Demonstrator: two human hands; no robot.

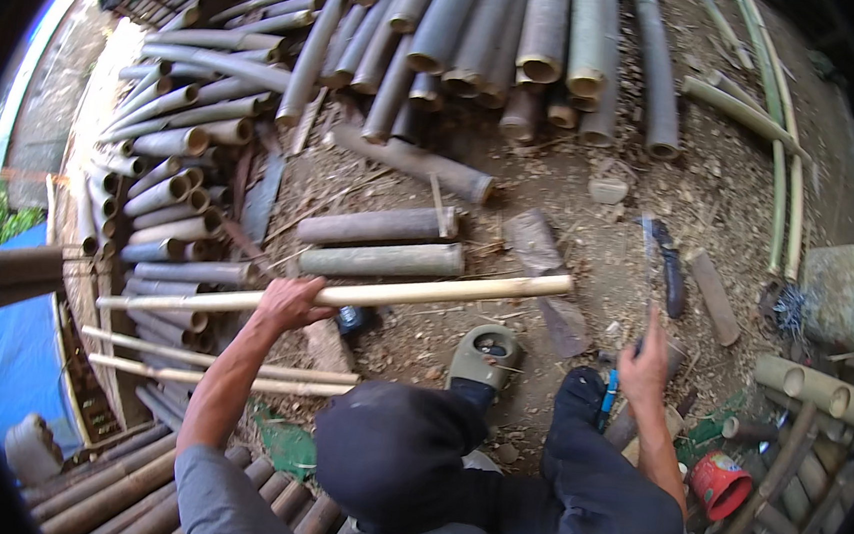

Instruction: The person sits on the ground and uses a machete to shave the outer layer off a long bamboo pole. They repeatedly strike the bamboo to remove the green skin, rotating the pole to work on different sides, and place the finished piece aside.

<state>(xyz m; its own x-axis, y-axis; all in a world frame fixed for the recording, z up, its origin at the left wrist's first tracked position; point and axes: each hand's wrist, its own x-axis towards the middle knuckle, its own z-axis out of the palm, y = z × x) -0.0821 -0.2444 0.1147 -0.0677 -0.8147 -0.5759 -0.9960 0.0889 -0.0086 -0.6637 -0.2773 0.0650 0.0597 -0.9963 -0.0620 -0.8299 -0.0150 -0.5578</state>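
My left hand (289, 301) is wrapped around a pale, peeled bamboo pole (445, 291), which lies nearly level across the front of my knees and rises slightly to the right. Beyond my right foot, my right hand (644, 366) has its index finger stretched forward and its other fingers curled. A small dark end shows at those curled fingers, but what they hold is mostly hidden. Close beside that hand is a slim blue object (609, 394). Farther ahead lie a thin shiny strip (648, 239) and a black, curved handle-like piece (669, 271) on the ground.
Two cut bamboo lengths (383, 257) lie ahead. Large stacks of bamboo (466, 29) fill the far side and left. Two thinner pale strips (229, 367) lie near my left arm. On the right are a red container (721, 486), a whitish bucket (841, 295) and more bamboo (819, 388).
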